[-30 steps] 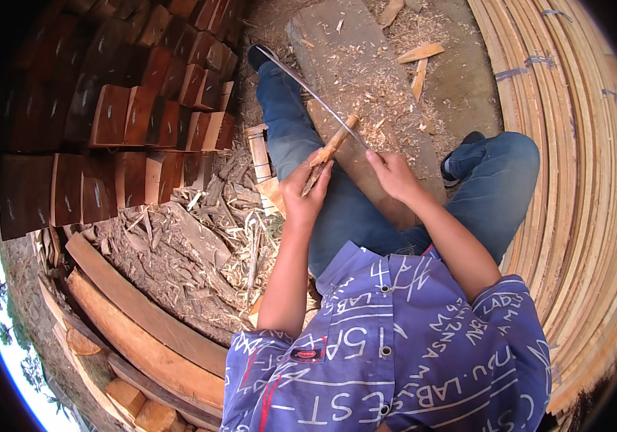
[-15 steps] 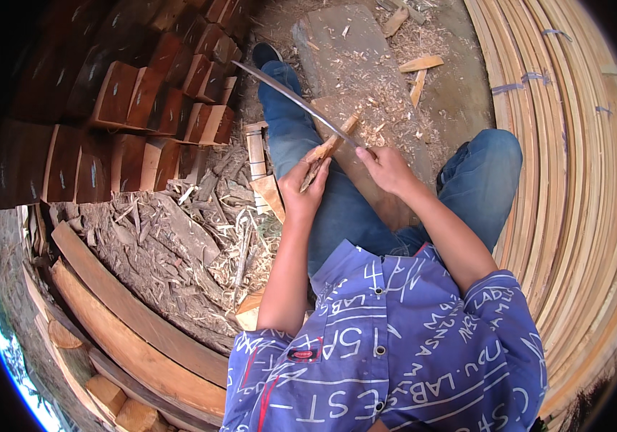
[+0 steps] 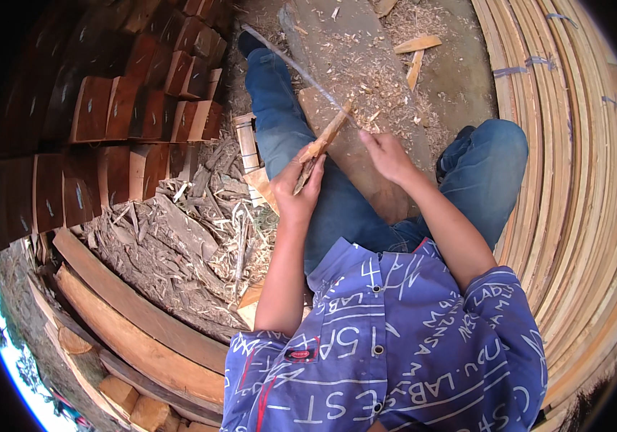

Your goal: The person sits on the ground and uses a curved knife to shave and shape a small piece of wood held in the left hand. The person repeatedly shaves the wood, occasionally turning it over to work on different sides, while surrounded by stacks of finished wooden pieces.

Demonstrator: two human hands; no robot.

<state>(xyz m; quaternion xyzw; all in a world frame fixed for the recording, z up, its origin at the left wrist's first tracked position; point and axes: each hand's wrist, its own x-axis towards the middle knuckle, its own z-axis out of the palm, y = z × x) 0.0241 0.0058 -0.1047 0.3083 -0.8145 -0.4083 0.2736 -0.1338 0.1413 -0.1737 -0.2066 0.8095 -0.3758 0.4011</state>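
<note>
One wood stick (image 3: pixel 330 135) in left hand (image 3: pixel 295 193); long blade (image 3: pixel 302 70) in right hand (image 3: pixel 389 156).

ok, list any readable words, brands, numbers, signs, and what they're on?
Purple-blue shirt: white letters and numbers, several large enough to read; wording withheld.
Red-and-black chest patch: too small to read.
Stacked brown blocks: pale marks, too blurred to tell whether writing.

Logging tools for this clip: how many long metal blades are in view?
1. The long blade slants from the right grip, by the far end of the wooden piece in the left grip, toward the left shoe. Others could be hidden under the wood scraps.
</note>
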